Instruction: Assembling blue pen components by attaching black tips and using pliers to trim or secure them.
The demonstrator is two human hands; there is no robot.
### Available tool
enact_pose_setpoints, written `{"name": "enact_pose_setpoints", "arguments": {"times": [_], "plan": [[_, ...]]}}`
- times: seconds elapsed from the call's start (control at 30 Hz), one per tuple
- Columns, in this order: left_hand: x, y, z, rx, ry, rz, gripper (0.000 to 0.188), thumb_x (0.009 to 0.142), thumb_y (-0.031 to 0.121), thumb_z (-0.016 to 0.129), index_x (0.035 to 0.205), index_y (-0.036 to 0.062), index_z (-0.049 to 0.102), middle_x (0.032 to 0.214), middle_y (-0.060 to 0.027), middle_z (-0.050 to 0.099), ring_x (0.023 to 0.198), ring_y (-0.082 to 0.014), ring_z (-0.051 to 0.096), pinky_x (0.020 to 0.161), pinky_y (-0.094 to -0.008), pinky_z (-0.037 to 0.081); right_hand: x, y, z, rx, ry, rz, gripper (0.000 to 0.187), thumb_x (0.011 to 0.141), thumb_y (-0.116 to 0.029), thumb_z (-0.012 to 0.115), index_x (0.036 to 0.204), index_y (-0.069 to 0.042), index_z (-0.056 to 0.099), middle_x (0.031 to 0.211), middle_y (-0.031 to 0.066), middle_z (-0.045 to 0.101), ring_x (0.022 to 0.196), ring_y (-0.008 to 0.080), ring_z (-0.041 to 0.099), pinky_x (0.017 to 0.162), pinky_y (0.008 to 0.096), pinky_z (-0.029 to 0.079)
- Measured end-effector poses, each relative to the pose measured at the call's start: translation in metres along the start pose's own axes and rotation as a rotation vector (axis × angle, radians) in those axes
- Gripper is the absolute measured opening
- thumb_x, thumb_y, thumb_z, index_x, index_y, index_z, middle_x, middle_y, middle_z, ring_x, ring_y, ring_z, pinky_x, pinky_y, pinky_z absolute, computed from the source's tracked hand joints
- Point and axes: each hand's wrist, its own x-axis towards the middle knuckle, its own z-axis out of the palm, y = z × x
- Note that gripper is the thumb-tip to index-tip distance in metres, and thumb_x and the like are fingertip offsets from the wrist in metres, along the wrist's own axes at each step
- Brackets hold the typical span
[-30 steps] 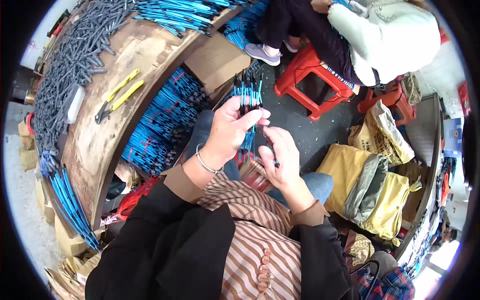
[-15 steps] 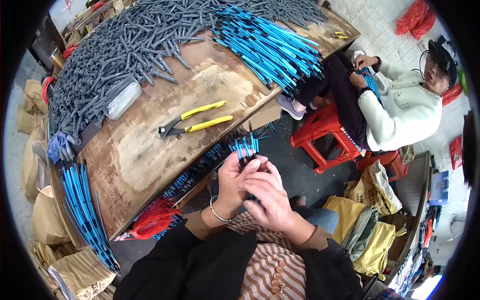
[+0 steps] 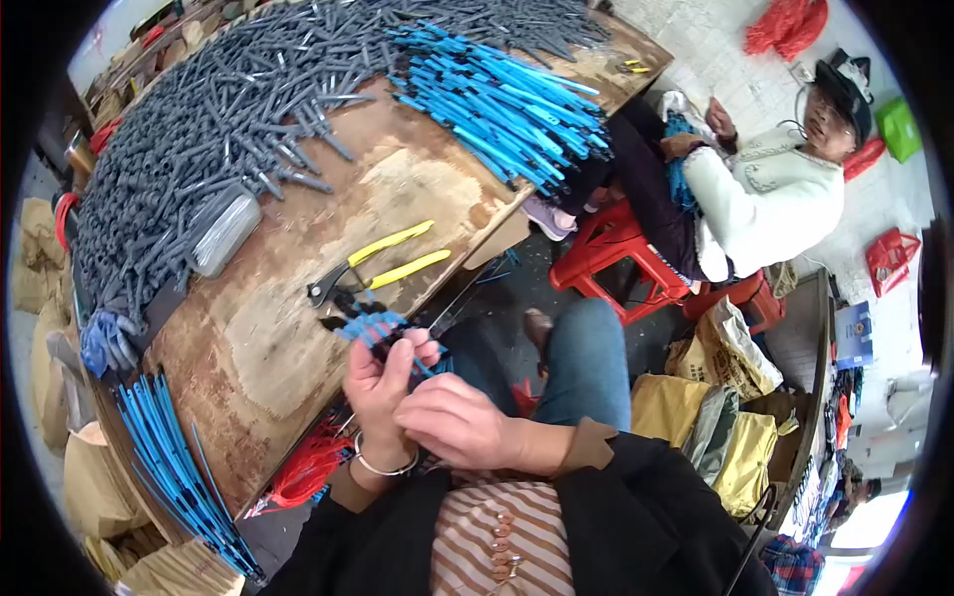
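My left hand [image 3: 381,382] is closed round a bundle of thin blue rods with black ends [image 3: 374,326]. The bundle's upper ends fan out over the table's near edge, and its lower part is hidden by my hands. Against the left palm, my right hand [image 3: 459,422] is closed with its fingers curled; whatever they pinch is hidden. Just beyond the bundle lie pliers with yellow handles [image 3: 402,266] and dark jaws, on the worn wooden table [image 3: 268,338].
Grey plastic plug-like pieces [image 3: 219,129] are heaped along the far side, beside a pile of blue rods [image 3: 507,109]. More blue rods [image 3: 179,467] lie at the left edge, near a blue glove [image 3: 107,343]. A co-worker [image 3: 770,189] sits right on a red stool [image 3: 616,253]. Red strands [image 3: 310,462] hang below the table.
Both my hands have moved left with the bundle, which now tilts toward the table and pliers. The view has shifted, showing my knee. The co-worker's hands have moved apart.
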Motion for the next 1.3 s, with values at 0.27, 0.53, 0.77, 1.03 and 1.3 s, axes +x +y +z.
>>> {"name": "enact_pose_setpoints", "arguments": {"times": [0.27, 0.53, 0.77, 1.03, 1.3], "plan": [[-0.004, 0.006, -0.023, 0.058, 0.139, 0.011, 0.016, 0.091, 0.007, 0.055, 0.106, 0.0046, 0.056, 0.092, -0.0092, 0.066, 0.071, -0.0134, 0.061, 0.064, -0.0249, 0.052, 0.01, 0.005, 0.011, 0.235, 0.05, -0.19, 0.027, 0.079, 0.001, 0.056, 0.106, 0.003, 0.055, 0.101, 0.0145, 0.055, 0.081, 0.028, 0.05, 0.074, 0.0341, 0.045], [-0.007, 0.005, -0.002, 0.193, 0.315, 0.142, 0.015, 0.091, 0.009, 0.056, 0.106, 0.0044, 0.056, 0.093, -0.0086, 0.066, 0.072, -0.0117, 0.061, 0.066, -0.0237, 0.052, -0.002, 0.007, -0.019, 0.445, -0.043, -0.267, 0.022, 0.081, 0.0, 0.054, 0.103, 0.002, 0.054, 0.094, 0.0141, 0.052, 0.078, 0.0277, 0.049, 0.072, 0.0336, 0.044], [-0.016, 0.011, 0.051, 0.236, 0.383, 0.398, 0.019, 0.09, 0.006, 0.057, 0.109, 0.004, 0.055, 0.095, -0.01, 0.065, 0.075, -0.0133, 0.062, 0.071, -0.0238, 0.051, -0.027, 0.015, -0.068, 0.557, -0.055, -0.345, 0.018, 0.084, -0.001, 0.053, 0.101, 0.004, 0.055, 0.097, 0.0157, 0.055, 0.083, 0.0307, 0.054, 0.076, 0.0353, 0.047], [-0.022, 0.012, 0.1, 0.205, 0.392, 0.447, 0.022, 0.087, 0.001, 0.057, 0.109, 0.0021, 0.055, 0.093, -0.0136, 0.066, 0.074, -0.018, 0.063, 0.069, -0.0264, 0.053, -0.011, 0.019, -0.108, 0.613, -0.153, -0.429, 0.023, 0.076, 0.004, 0.058, 0.099, 0.005, 0.058, 0.097, 0.0154, 0.057, 0.08, 0.0286, 0.056, 0.073, 0.034, 0.049], [-0.032, -0.016, 0.101, 0.06, 0.378, 0.329, 0.019, 0.086, 0.0, 0.057, 0.106, 0.0018, 0.056, 0.091, -0.0133, 0.066, 0.074, -0.0182, 0.065, 0.067, -0.0268, 0.055, -0.026, 0.01, -0.122, 0.566, -0.285, -0.362, 0.028, 0.071, 0.007, 0.063, 0.099, 0.005, 0.061, 0.096, 0.0152, 0.061, 0.076, 0.0279, 0.06, 0.068, 0.0321, 0.051]]}}
